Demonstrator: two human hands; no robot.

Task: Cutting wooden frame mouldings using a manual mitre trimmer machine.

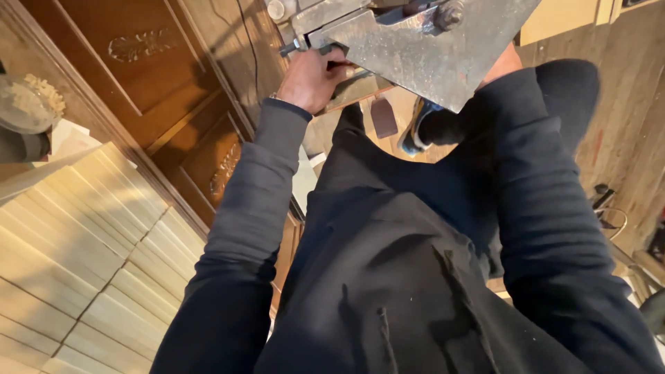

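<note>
Far left, a grey bowl-like container [24, 104] holds pale wood shavings, partly cut off by the frame edge. Below it, stacked pale wood strips [90, 242] fill the lower left in neat rows. Behind them stands a dark carved wood door panel [159, 76].

Centre top, left hand [315, 76], arm stretched forward in a dark sleeve, fingers curled around a wood piece [357, 86] and the edge of a grey metal machine plate [422, 45], gripping it from below. The plate has a bolt [449, 14] on top and blocks the view of what lies behind it. Dark apron and trousers fill the middle; a shoe [415, 131] shows on the floor below.

Right hand [502, 62] mostly hidden behind the plate; can't tell its grip. Cables [606, 208] far right on the floor.
</note>
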